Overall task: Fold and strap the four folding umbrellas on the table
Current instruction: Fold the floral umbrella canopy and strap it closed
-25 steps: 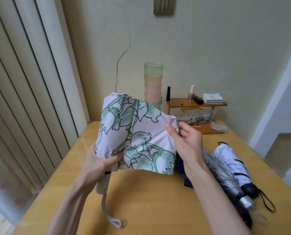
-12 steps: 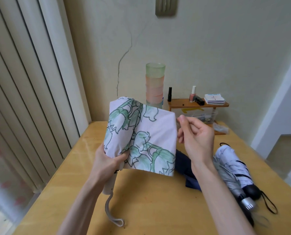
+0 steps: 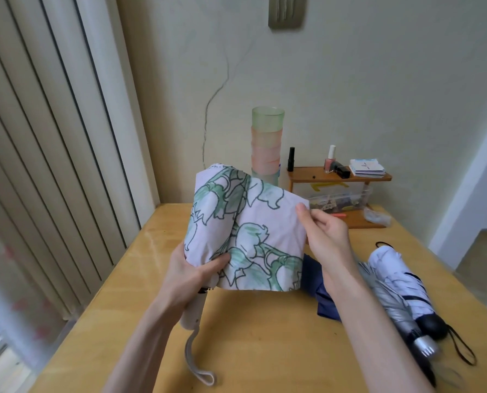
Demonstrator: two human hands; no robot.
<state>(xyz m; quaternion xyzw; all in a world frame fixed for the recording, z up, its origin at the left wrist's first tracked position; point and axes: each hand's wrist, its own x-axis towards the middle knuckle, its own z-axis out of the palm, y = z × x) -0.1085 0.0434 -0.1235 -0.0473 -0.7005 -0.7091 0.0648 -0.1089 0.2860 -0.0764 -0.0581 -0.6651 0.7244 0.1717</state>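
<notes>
I hold a pale pink umbrella with green leaf print [image 3: 248, 231] upright above the wooden table [image 3: 265, 336]. My left hand [image 3: 191, 273] grips its lower canopy just above the white handle [image 3: 192, 310], whose wrist strap hangs down. My right hand [image 3: 324, 234] pinches the canopy's upper right edge and holds the flap stretched out. A dark blue umbrella [image 3: 318, 290] lies behind my right forearm, partly hidden. To the right lie a white umbrella with black trim [image 3: 395, 276] and a silver umbrella [image 3: 392, 304].
A stack of green and pink cups [image 3: 266, 143] stands at the back by the wall. Beside it a small wooden shelf [image 3: 338, 177] carries bottles and cards over a clear plastic box [image 3: 338, 199]. Vertical blinds [image 3: 43, 165] fill the left side.
My right hand let go of the canopy edge, drew slightly away, then pinched the edge again. The umbrella was turned so the flap lies flatter.
</notes>
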